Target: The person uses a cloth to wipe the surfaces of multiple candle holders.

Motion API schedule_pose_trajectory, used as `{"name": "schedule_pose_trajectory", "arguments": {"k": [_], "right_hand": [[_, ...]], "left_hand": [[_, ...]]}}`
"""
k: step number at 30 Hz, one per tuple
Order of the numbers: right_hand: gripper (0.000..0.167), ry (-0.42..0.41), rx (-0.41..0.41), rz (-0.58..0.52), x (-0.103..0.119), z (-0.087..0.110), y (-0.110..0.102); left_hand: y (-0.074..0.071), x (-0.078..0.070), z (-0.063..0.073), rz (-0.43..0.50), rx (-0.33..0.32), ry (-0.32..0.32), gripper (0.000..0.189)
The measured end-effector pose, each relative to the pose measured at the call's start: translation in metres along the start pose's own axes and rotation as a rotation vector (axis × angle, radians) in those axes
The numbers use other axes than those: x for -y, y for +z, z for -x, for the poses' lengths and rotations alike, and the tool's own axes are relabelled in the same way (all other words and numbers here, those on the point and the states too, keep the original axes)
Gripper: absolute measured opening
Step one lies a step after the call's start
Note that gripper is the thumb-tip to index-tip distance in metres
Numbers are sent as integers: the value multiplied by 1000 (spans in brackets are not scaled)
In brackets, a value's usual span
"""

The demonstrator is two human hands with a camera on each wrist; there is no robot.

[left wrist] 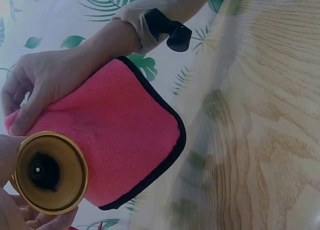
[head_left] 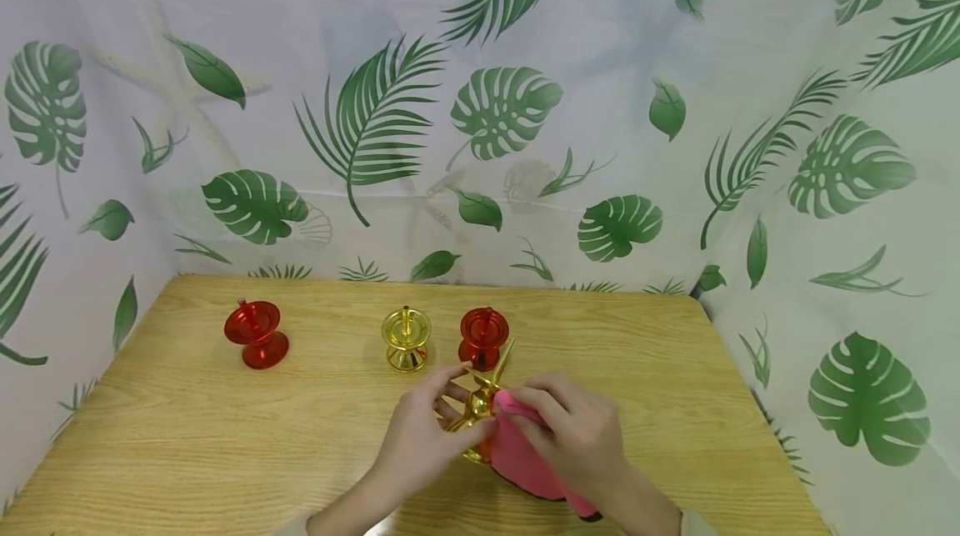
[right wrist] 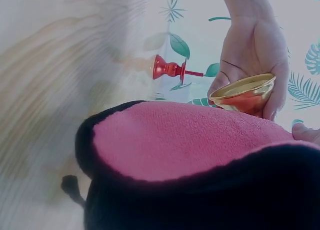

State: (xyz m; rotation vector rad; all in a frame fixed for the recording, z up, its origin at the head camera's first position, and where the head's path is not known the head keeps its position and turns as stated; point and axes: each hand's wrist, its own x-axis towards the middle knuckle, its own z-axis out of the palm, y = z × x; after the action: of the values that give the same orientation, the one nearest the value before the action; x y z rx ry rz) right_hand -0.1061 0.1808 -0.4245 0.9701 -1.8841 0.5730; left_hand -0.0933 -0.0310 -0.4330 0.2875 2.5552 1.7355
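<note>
My left hand [head_left: 420, 428] grips a gold candle holder [head_left: 481, 404] above the front of the table. In the left wrist view, the round hollow base of the gold holder [left wrist: 75, 182] faces the camera. A pink cloth [head_left: 525, 457] with a black border is pinched in my right hand [head_left: 573, 428] and lies against the holder's right side. Its loose part hangs down below the fingers. The right wrist view has the cloth [right wrist: 185, 135] in front, covering part of the holder [right wrist: 245, 96]; my right fingertips are mostly out of that view.
Behind my hands, a red candle holder [head_left: 483, 332] and another gold one [head_left: 406, 336] stand upright on the wooden table [head_left: 300, 436]. A second red holder [head_left: 255, 332] is farther left. A leaf-patterned sheet [head_left: 420, 102] rises behind the table.
</note>
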Motion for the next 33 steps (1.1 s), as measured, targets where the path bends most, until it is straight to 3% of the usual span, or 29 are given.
{"name": "schedule_pose_trajectory", "arguments": {"k": [8,13,18,21,26,29,33], "right_hand": [[32,52,-31,-110,1,7,-1],[29,131,-24,-230,1,17,-4],[22,241,12,-326,-1,25,-8],[16,351,57,-327,-4,28,-11],[30,575,131,-286,-10,29,-14],[25,711,170,-303,-15,28,-15],[14,839,215,-407,-24,25,-15]], "left_hand": [[-4,2,-2,69,-18,18,69],[-5,2,-2,71,-51,105,74],[-6,-1,-3,47,-101,173,72],[-7,-2,-2,7,-141,208,59],[-9,-1,0,-110,-198,402,45],[-10,1,0,-148,-196,539,47],[-8,2,1,-195,-167,680,50]]}}
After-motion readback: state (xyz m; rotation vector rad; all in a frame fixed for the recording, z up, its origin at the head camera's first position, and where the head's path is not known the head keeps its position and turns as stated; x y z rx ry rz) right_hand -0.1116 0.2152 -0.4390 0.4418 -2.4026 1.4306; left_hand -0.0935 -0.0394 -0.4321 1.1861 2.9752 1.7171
